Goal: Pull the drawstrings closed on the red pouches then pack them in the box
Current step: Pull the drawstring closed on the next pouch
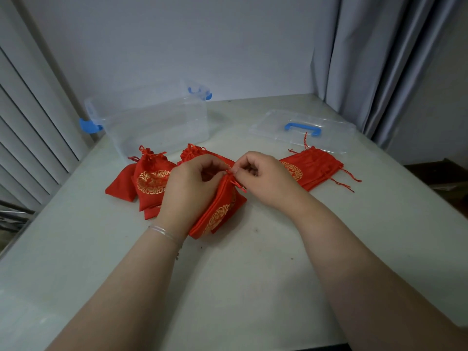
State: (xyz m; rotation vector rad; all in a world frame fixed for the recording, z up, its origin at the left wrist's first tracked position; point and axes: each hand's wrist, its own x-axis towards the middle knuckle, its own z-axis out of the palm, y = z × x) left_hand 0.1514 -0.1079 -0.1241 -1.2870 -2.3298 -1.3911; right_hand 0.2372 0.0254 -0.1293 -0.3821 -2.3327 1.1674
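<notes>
My left hand (188, 188) grips the top of a red pouch with a gold emblem (219, 214), held tilted above the table. My right hand (263, 177) pinches that pouch's red drawstring (234, 182) at its mouth. To the left lie several red pouches with cinched tops (150, 181), and another cinched one (192, 152) sits behind my left hand. A flat stack of open red pouches (312, 165) with loose strings lies to the right. The clear plastic box (152, 120) with blue latches stands open at the back left, with nothing inside.
The box's clear lid (304, 129) with a blue handle lies flat at the back right. The pale table (253, 274) meets a wall behind. A grey curtain (379, 59) hangs at the right, and white slats (30, 122) stand at the left.
</notes>
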